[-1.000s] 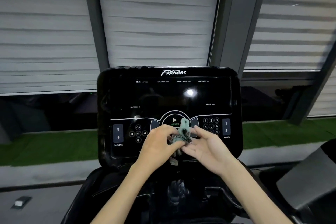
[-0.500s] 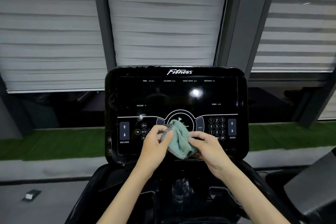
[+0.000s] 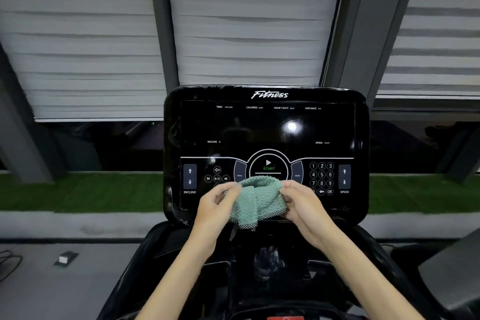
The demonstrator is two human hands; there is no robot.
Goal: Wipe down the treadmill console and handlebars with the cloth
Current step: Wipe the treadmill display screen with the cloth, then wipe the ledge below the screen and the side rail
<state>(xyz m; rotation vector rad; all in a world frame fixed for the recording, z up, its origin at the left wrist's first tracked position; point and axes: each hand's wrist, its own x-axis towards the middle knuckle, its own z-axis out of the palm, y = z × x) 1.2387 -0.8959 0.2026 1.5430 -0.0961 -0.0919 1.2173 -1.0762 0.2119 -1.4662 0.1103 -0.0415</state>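
A glossy black treadmill console [image 3: 265,127] stands in front of me, with a dark screen, a START button, a number pad and incline and speed arrows. I hold a green textured cloth [image 3: 255,200] with a checked edge, spread between both hands in front of the console's lower middle. My left hand [image 3: 218,205] pinches the cloth's left edge. My right hand [image 3: 301,202] grips its right edge. The cloth covers part of the lower buttons. The handlebars are dark and hard to make out below the console.
The treadmill's black lower tray [image 3: 270,262] lies under my forearms. Grey window blinds [image 3: 246,21] fill the wall behind. A strip of green turf [image 3: 78,192] runs along the floor. A small white object [image 3: 65,258] lies on the grey floor at left, by some cables.
The cloth was bunched small between my fingers; both hands have drawn apart and spread it wider. The console sits further right and larger in view.
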